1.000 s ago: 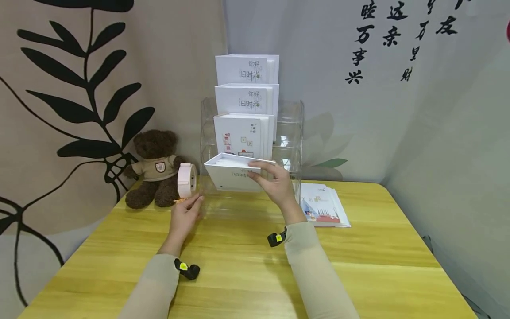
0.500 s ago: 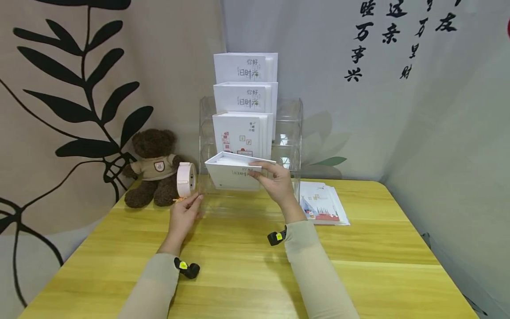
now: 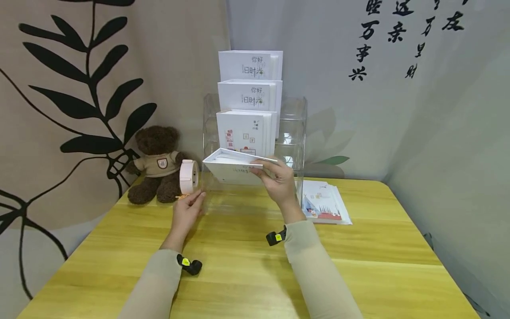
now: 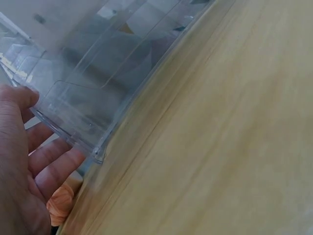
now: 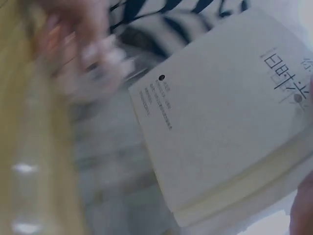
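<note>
My right hand [image 3: 279, 179] grips a white book [image 3: 235, 172] by its right end, thumb on the printed cover. The book is tilted in front of the lower part of a clear acrylic rack [image 3: 292, 133], its top edge showing in the head view. In the right wrist view the book's cover [image 5: 220, 107] carries dark lettering. At the rack's lower left edge, my left hand [image 3: 186, 212] holds the clear side; in the left wrist view its thumb lies on one face, with fingers behind the panel [image 4: 98, 93]. Above the held book, several white books [image 3: 244, 128] stand in the rack's tiers.
A brown teddy bear [image 3: 153, 166] sits left of the rack, beside a pale pink round object [image 3: 187, 176]. Right of the rack, a small stack of white books [image 3: 324, 204] lies on the wooden table [image 3: 239, 274]. Walls with printed leaves and lettering stand behind.
The held book tips slightly flatter and its lower edge rises a little. My left hand keeps its place on the rack. The head view shifts slightly.
</note>
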Tool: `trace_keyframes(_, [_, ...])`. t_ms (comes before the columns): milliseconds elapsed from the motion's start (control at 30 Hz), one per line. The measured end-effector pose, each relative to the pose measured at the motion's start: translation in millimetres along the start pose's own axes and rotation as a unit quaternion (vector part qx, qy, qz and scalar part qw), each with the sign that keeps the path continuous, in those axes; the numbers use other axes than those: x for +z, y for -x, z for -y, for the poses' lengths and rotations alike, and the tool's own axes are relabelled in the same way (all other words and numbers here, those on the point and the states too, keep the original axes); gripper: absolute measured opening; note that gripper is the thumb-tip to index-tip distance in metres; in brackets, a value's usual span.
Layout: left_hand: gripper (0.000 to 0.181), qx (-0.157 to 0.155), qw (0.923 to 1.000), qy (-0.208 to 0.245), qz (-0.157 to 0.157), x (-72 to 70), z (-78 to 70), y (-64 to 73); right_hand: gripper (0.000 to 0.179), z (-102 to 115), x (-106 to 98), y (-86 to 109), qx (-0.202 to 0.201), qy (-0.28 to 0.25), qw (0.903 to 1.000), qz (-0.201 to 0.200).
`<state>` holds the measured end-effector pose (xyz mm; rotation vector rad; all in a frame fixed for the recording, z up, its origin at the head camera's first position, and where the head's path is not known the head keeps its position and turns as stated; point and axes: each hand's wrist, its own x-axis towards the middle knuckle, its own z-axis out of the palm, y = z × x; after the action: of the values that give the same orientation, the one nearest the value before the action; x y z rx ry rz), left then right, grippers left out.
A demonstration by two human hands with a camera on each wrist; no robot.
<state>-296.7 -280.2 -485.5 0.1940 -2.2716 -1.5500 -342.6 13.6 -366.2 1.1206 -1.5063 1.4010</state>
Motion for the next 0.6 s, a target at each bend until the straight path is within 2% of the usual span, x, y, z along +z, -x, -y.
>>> trace_keyframes(167, [0.052,0.008,1.0,-0.005,-0.002,1.9,-2.0,-1.7,0.013,46.4,-13.0,-29.5,-0.078,-0.062,0.9943,-0.036])
trace_keyframes(267, [0.052,0.021,0.9996,-0.01,-0.012,1.4,-3.7,-3.4,0.024,66.5,-20.6,-39.4,-0.09,-0.091,0.9907,-0.046])
trace_keyframes(367, [0.051,0.022,0.9996,-0.013,-0.016,0.7,-4.3,-3.5,0.029,76.0,-25.1,-39.6,-0.08,-0.098,0.9905,-0.055])
trace_keyframes(433, [0.05,0.01,0.9998,-0.011,-0.012,0.4,-3.5,-2.6,0.027,78.6,-27.2,-35.2,-0.061,-0.111,0.99,-0.061])
trace_keyframes(600, [0.047,-0.011,0.9999,-0.01,0.0,-0.8,-1.5,-0.1,0.018,81.6,-36.3,-21.3,0.02,-0.175,0.9813,-0.078])
